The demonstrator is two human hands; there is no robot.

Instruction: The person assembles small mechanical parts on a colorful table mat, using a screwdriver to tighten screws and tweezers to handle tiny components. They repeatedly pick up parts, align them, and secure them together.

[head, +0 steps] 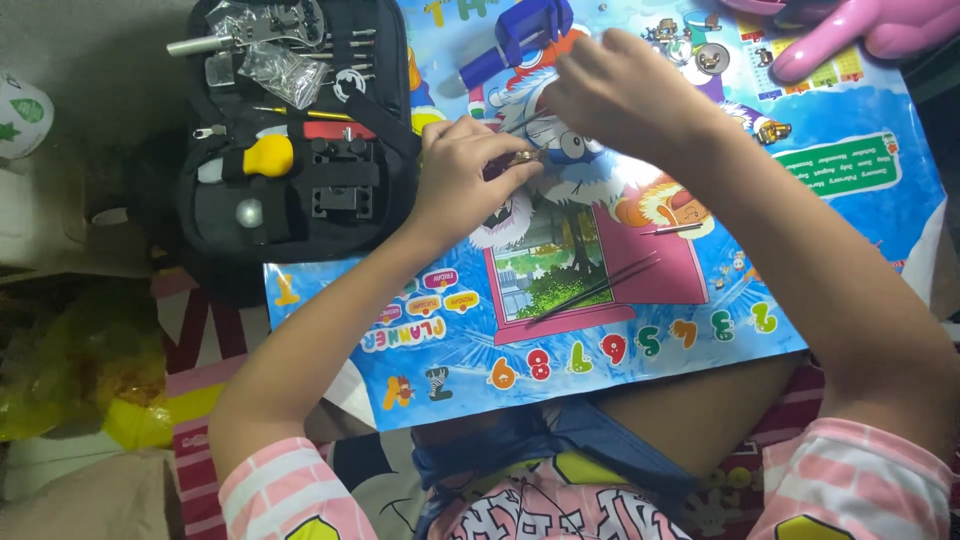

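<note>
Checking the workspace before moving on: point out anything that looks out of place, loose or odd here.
Small metal parts lie scattered loose on the colourful poster, far from the open black tool case. Tweezers lie loose too. The left hand pinches a small metal piece; the right hand works above it.

Colourful cartoon poster [830, 200] as work surface, black tool case [300, 130] open at its upper left edge, tweezers [600, 287] near centre, small metal parts [700, 50] near top edge, blue tool [515, 35] alongside
</note>
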